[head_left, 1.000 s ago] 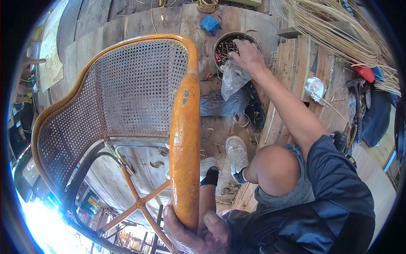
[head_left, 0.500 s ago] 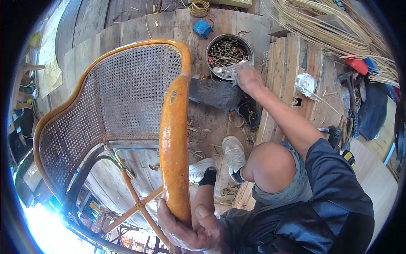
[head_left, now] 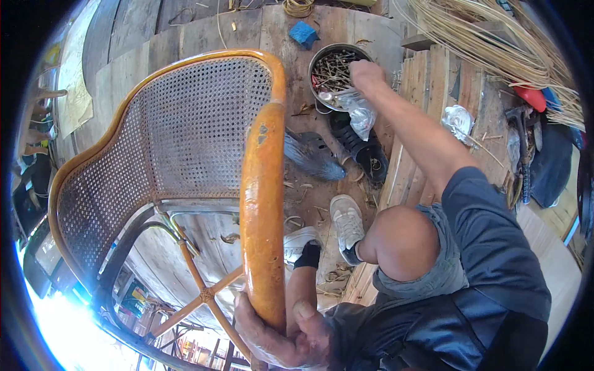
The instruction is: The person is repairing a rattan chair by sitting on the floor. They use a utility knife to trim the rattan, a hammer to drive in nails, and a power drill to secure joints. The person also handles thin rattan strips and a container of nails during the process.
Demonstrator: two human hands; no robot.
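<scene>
A chair with a woven cane back and an orange-brown, glossy bent frame stands at the left. Its thick armrest points down toward me, and my left hand is wrapped round the lower end. My right hand reaches over the right side of a round metal pot. The pot is full of nails or screws. That hand's back is toward me and its fingertips are hidden, dipping toward the metal pieces. A clear plastic bag hangs over the pot's near rim, below my right wrist.
Dark rubber clogs lie below the pot. A blue block sits beyond it. Stacked planks, a coil of cane strips, crumpled foil-like wrap and a hammer lie to the right.
My right hand has let go of the clear plastic bag and moved up over the pot. The bag now droops from the near rim. My left hand keeps its hold on the armrest.
</scene>
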